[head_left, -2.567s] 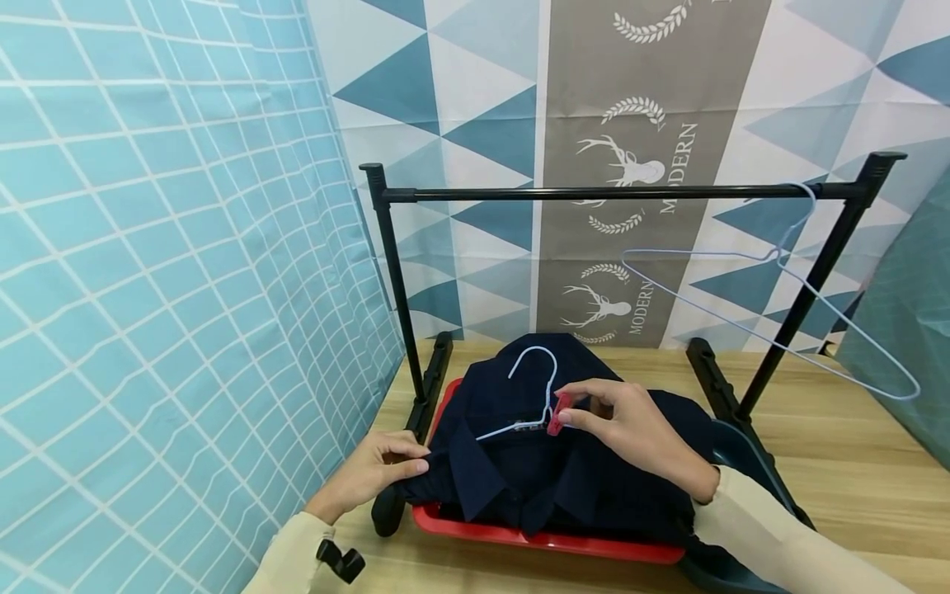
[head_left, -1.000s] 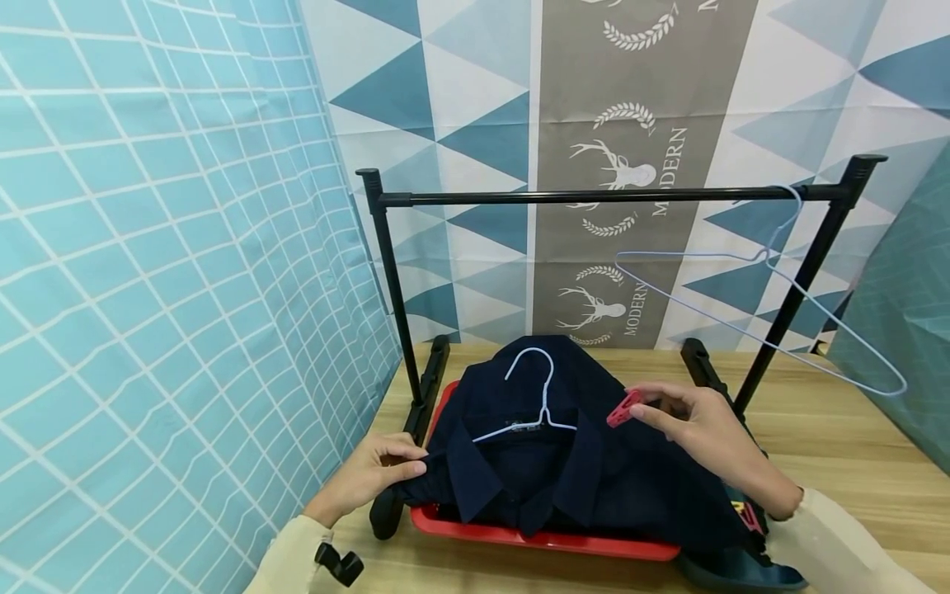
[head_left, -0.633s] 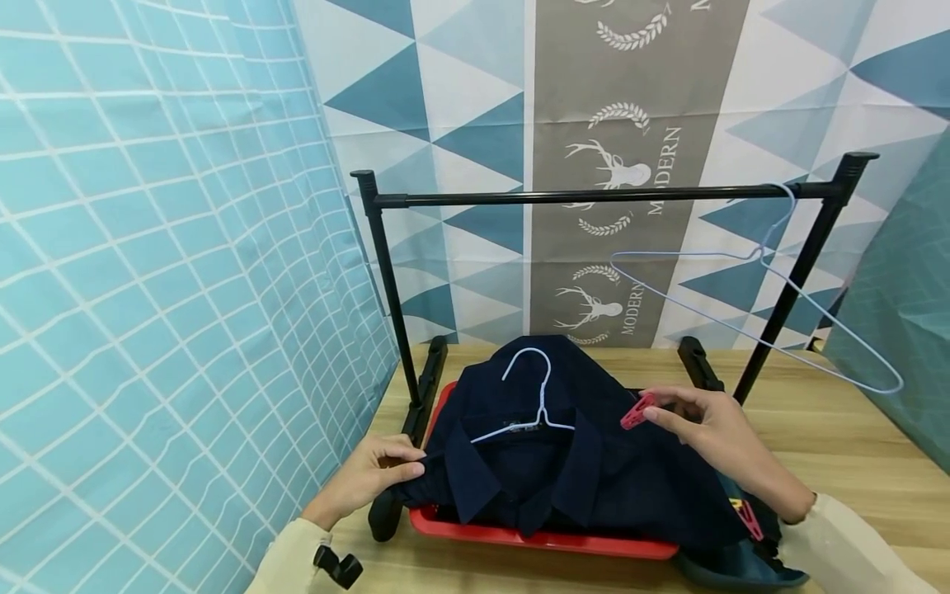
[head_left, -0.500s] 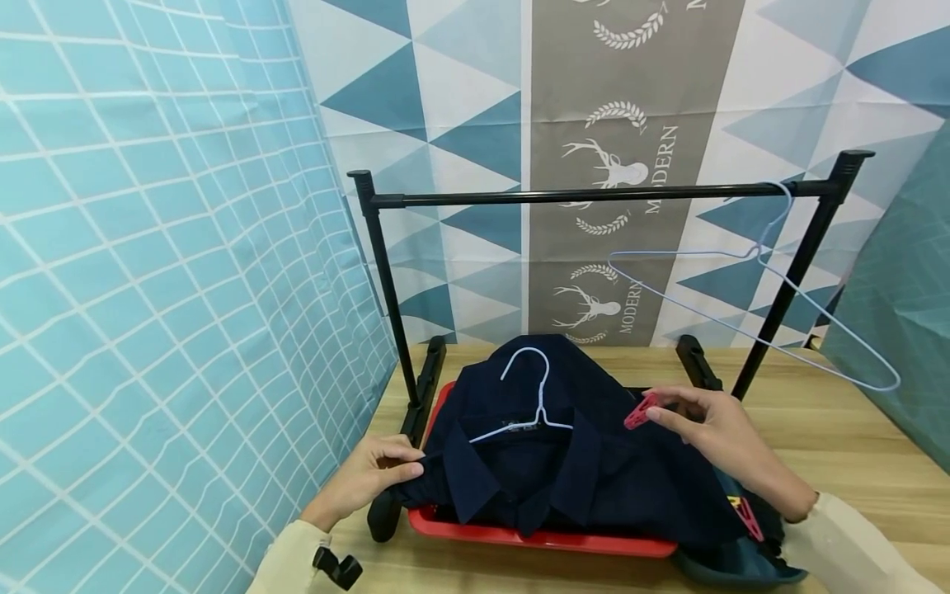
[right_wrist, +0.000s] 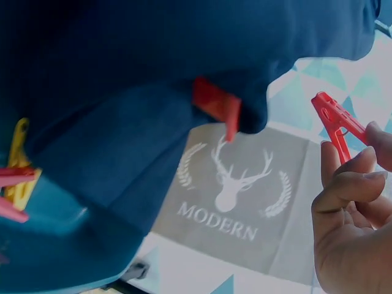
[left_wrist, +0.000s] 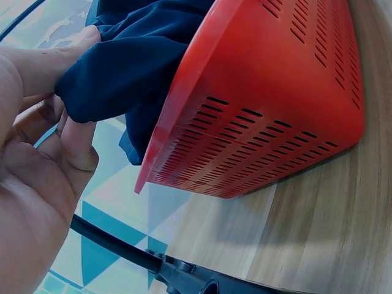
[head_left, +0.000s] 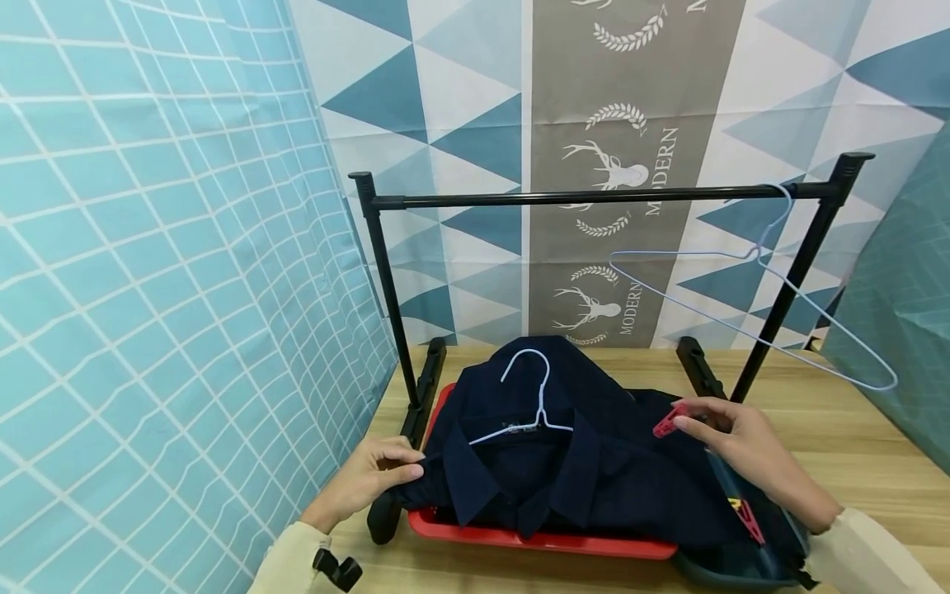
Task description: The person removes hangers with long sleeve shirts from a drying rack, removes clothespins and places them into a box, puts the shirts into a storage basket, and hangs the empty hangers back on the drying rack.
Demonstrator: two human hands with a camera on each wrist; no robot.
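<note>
A navy collared shirt point(head_left: 616, 470) lies spread over a red basket point(head_left: 549, 540). Its neck opening holds a pale wire hanger point(head_left: 544, 396), the hook lying up over the cloth. My left hand point(head_left: 371, 477) pinches the shirt's edge at the left; the left wrist view shows the cloth between thumb and fingers point(left_wrist: 79, 144), beside the basket's slotted wall point(left_wrist: 257, 110). Above the shirt's right side, my right hand point(head_left: 742, 441) pinches a red clothespin point(head_left: 670, 421), apart from the cloth. In the right wrist view this clothespin point(right_wrist: 335, 119) is held by its handle ends.
A black garment rack point(head_left: 594, 198) stands behind the basket, with another wire hanger point(head_left: 757, 254) on its bar at the right. A dark teal basin point(head_left: 731, 577) at the lower right holds yellow point(right_wrist: 19, 171) and pink clothespins point(right_wrist: 13, 208). Patterned cloth hangs behind.
My right hand has moved right, away from the hanger's neck, still pinching the red clothespin. My left hand keeps its pinch on the shirt.
</note>
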